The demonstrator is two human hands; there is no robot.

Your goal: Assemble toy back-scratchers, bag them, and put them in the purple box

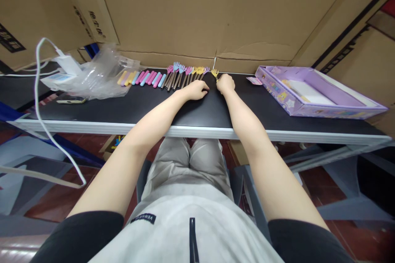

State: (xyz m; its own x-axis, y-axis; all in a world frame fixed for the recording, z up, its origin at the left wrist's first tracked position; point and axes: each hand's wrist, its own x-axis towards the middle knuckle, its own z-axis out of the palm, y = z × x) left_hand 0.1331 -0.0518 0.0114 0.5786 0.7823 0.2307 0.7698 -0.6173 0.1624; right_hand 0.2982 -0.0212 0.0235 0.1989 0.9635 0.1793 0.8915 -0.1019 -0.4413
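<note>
A row of small hand-shaped scratchers point(185, 73) with pink, blue, yellow and purple heads lies at the back of the black table point(123, 107). To their left lie several pastel handle sleeves point(142, 78). My left hand point(196, 89) rests on the table, fingers curled, touching the lower ends of the right-hand scratchers. My right hand point(225, 83) is closed on the handle of a yellow-headed scratcher point(214, 73), which stands apart at the row's right end.
A crumpled clear plastic bag point(98, 74) lies back left, with a white charger and cable point(66, 63) and a phone point(70, 100). An open purple toy box point(311, 92) sits at the right. Cardboard walls point(197, 12) stand behind the table.
</note>
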